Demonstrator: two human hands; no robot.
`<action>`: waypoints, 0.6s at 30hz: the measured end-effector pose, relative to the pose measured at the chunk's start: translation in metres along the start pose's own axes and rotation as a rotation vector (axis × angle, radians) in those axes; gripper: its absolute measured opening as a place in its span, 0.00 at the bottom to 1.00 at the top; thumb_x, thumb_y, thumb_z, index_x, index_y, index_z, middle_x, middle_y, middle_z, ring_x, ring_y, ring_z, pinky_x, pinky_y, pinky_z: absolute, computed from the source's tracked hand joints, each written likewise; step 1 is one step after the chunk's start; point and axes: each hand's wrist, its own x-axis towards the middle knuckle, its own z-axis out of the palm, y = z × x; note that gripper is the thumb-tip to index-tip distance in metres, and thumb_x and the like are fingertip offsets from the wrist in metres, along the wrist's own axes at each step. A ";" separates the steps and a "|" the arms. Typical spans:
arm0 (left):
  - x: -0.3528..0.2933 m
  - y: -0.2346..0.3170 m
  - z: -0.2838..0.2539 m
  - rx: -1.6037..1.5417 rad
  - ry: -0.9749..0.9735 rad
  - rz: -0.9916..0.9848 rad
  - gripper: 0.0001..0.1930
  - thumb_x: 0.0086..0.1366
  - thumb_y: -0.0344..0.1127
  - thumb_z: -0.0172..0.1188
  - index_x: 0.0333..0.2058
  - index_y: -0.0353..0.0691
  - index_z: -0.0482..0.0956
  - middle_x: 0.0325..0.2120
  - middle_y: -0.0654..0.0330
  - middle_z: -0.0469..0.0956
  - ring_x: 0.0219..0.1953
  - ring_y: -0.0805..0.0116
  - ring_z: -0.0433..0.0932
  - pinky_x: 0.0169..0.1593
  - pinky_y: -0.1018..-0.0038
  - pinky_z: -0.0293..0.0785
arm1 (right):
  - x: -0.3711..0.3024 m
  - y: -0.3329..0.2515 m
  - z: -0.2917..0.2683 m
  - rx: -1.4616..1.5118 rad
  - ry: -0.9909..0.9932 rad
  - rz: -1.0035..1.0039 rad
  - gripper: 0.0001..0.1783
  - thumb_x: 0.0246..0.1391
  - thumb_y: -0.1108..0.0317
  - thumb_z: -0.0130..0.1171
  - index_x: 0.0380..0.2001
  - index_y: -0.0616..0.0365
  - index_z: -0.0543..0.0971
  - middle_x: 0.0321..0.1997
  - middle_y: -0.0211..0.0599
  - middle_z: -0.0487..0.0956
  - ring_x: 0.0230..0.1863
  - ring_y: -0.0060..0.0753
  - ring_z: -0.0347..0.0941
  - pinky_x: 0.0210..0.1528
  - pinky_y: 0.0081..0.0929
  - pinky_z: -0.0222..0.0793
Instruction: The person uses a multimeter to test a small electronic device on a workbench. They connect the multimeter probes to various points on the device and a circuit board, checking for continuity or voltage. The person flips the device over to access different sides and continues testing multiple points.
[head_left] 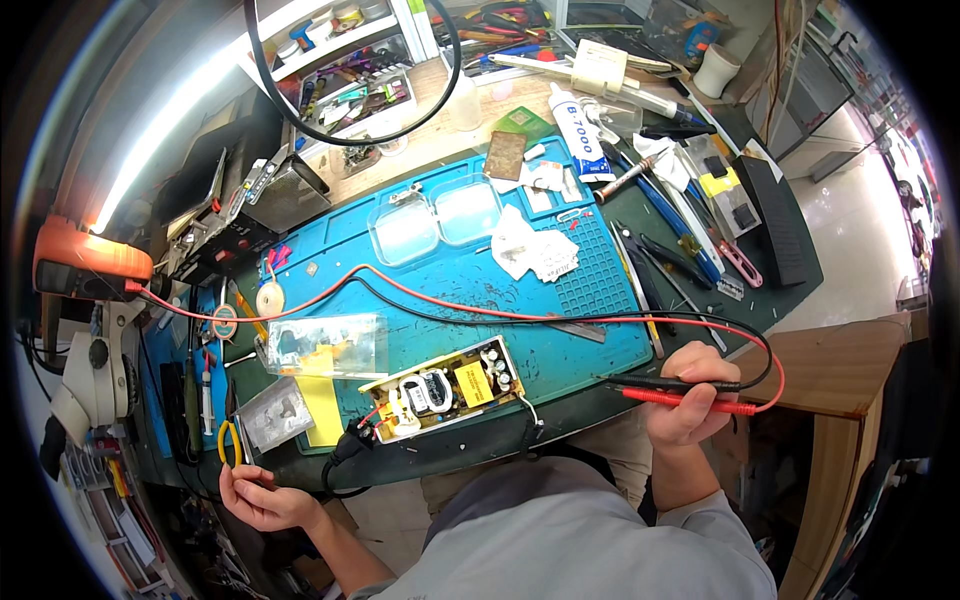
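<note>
While the right hand [690,395] closes around a red probe [690,403] and a black probe [665,383], both pointing left over the near edge of the blue work mat [560,350], the left hand [262,497] sits low at the bench's front edge, fingers curled near yellow-handled pliers [229,443]; whether it grips anything cannot be told. An open power supply board [445,388] lies on the mat between the hands, its red and black leads running to an orange multimeter [85,268] at far left.
</note>
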 end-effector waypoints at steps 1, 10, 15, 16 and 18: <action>0.000 0.000 -0.001 0.001 0.001 -0.004 0.14 0.74 0.28 0.42 0.51 0.28 0.71 0.24 0.63 0.68 0.22 0.77 0.61 0.24 0.82 0.53 | 0.000 0.000 0.000 0.003 0.002 0.003 0.13 0.65 0.63 0.49 0.35 0.63 0.68 0.20 0.35 0.70 0.18 0.26 0.65 0.20 0.22 0.59; -0.001 0.004 0.003 -0.002 0.011 -0.012 0.14 0.74 0.28 0.42 0.52 0.28 0.71 0.24 0.62 0.69 0.23 0.77 0.61 0.25 0.82 0.54 | 0.001 -0.005 0.002 -0.030 0.018 0.065 0.16 0.64 0.58 0.49 0.31 0.61 0.67 0.21 0.34 0.67 0.19 0.25 0.61 0.25 0.24 0.54; 0.000 0.000 0.002 -0.027 0.018 -0.018 0.14 0.74 0.28 0.42 0.52 0.29 0.72 0.24 0.63 0.68 0.22 0.78 0.60 0.25 0.82 0.53 | 0.004 -0.004 -0.005 -0.015 -0.089 0.036 0.14 0.65 0.60 0.48 0.32 0.61 0.67 0.22 0.35 0.68 0.18 0.26 0.62 0.22 0.24 0.55; 0.001 0.001 0.003 -0.024 0.023 -0.016 0.14 0.74 0.28 0.42 0.51 0.29 0.72 0.24 0.63 0.68 0.22 0.79 0.59 0.24 0.82 0.52 | 0.004 -0.003 -0.006 -0.008 -0.107 0.028 0.14 0.65 0.60 0.48 0.32 0.61 0.67 0.22 0.35 0.68 0.18 0.26 0.63 0.21 0.24 0.56; 0.001 0.001 0.004 -0.026 0.030 -0.020 0.13 0.74 0.29 0.43 0.51 0.30 0.72 0.24 0.64 0.68 0.22 0.80 0.59 0.24 0.83 0.52 | 0.005 -0.001 -0.008 -0.003 -0.140 -0.009 0.13 0.64 0.61 0.49 0.33 0.62 0.67 0.22 0.35 0.68 0.17 0.27 0.63 0.20 0.23 0.57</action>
